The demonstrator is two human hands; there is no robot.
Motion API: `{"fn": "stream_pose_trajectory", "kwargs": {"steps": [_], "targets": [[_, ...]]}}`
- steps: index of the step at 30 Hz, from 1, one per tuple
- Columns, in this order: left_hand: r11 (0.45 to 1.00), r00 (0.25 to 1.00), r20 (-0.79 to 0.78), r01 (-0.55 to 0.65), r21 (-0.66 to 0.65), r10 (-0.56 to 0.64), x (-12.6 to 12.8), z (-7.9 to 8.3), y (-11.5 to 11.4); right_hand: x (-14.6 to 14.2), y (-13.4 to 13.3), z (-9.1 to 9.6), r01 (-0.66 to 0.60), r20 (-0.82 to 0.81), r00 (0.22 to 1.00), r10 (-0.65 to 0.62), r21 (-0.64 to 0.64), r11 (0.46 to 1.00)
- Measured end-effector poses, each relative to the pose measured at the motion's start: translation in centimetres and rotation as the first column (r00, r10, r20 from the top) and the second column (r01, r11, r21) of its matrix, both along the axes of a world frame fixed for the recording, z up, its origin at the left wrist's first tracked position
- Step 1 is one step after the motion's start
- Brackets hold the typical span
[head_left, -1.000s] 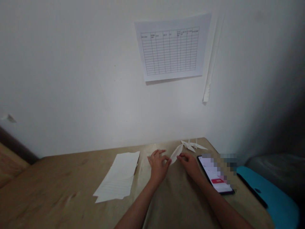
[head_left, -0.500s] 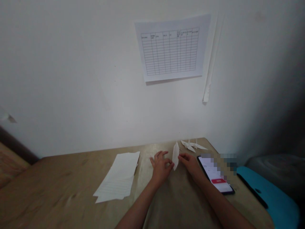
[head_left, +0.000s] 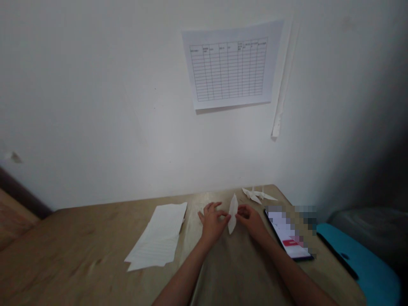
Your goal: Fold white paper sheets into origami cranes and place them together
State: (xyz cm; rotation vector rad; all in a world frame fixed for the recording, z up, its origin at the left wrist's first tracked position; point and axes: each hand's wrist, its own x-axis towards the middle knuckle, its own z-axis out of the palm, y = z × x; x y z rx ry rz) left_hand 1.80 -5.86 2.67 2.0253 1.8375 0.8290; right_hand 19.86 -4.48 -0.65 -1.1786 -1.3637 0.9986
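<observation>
A long folded paper (head_left: pixel 233 213) is held nearly straight up over the wooden table (head_left: pixel 79 231). It is pinched from both sides by the fingers of the left hand (head_left: pixel 212 222) and the right hand (head_left: pixel 250 220), so the two hands are close together with the paper clamped between them. Some folded paper birds (head_left: pixel 259 194) are already made and are set near the back of the table, just past the hands. A stack of flat white paper (head_left: pixel 156 236) is left unfolded on the left. A phone (head_left: pixel 287 234) is laid on the right. In the first frame, the long paper was tipped far over to the right; now it is held much straighter.
</observation>
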Motion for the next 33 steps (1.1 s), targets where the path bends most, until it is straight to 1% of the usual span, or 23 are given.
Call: {"fn": "stream_pose_trajectory", "kwargs": {"steps": [3,7,10,14,16,20,21,23,26,29,33], "targets": [[1.0,1.0,-0.016,0.003,-0.024,-0.004,0.0,0.1,0.0,0.0,0.0,-0.2,0.004,0.038,0.999,-0.004,-0.004,1.0],[0.999,1.0,-0.022,0.006,-0.041,-0.007,0.1,0.0,0.0,0.3,0.2,-0.2,-0.01,0.144,0.989,0.008,0.012,1.0],[0.999,1.0,0.002,-0.004,-0.047,0.004,0.1,-0.2,0.1,0.4,0.2,-0.1,0.01,0.209,0.978,-0.014,0.023,1.0],[1.0,0.999,0.037,-0.02,-0.02,0.02,0.1,-0.4,0.2,0.4,0.0,0.0,0.014,0.26,0.965,-0.026,0.046,0.999],[0.999,0.999,0.041,-0.02,-0.027,0.021,0.1,-0.4,0.3,0.2,0.0,0.1,0.011,0.242,0.97,-0.02,0.039,0.999],[0.999,1.0,0.027,-0.009,-0.039,0.01,0.1,-0.3,0.3,-0.1,-0.2,0.2,0.012,0.125,0.992,-0.011,-0.008,1.0],[0.999,1.0,0.02,-0.007,-0.04,0.008,0.1,-0.3,0.3,-0.2,-0.2,0.2,0.013,0.117,0.993,-0.011,-0.015,1.0],[0.999,1.0,-0.004,-0.001,-0.047,0.001,0.2,-0.3,0.2,-0.3,-0.3,0.1,0.019,0.152,0.988,-0.017,-0.008,1.0],[0.998,0.998,-0.06,0.016,-0.058,-0.019,0.2,-0.2,0.1,-0.3,-0.5,0.3,0.036,0.31,0.95,-0.045,0.033,0.999],[0.998,0.993,-0.114,0.02,-0.054,-0.026,0.2,-0.3,-0.1,-0.5,-0.8,0.7,0.044,0.506,0.86,-0.065,0.053,0.998],[0.999,0.987,-0.158,0.01,-0.041,-0.017,0.1,-0.7,-0.2,-0.8,-1.2,1.3,0.049,0.616,0.784,-0.072,0.054,0.997]]}}
